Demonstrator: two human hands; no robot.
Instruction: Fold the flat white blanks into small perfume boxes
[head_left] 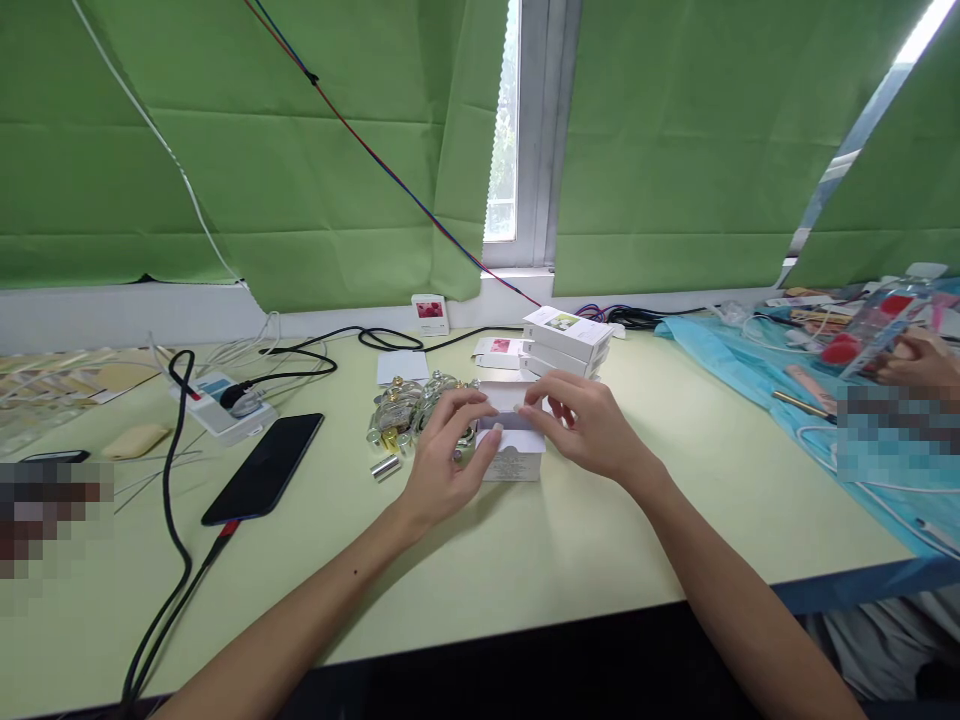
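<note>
Centrally, near the middle of a pale yellow-green tabletop (600,560), we list one open white cardboard box (513,466), standing between two bare hands. Left hand (450,455): at the box's left side, thumb and forefinger apart at the rim; whether they pinch the wall we cannot tell. Right hand (581,425): fingers bent at the far right of the opening; whether they are clamped on a flap we cannot tell.

Left of the box, we record a cluster of clear and gold-toned glassy bottles (396,410) (partly hidden by the left hand), with one shiny silver cylinder (385,467) lying nearer.

Far side: a stack of closed white printed boxes (566,345), a flat white box with a pink picture (498,348) just left of it.

Farther left: a black smartphone (264,470) and a white power strip (232,410).

Far right: a light-blue plastic sheet (697,340) and a co-worker's hand (926,362).
</note>
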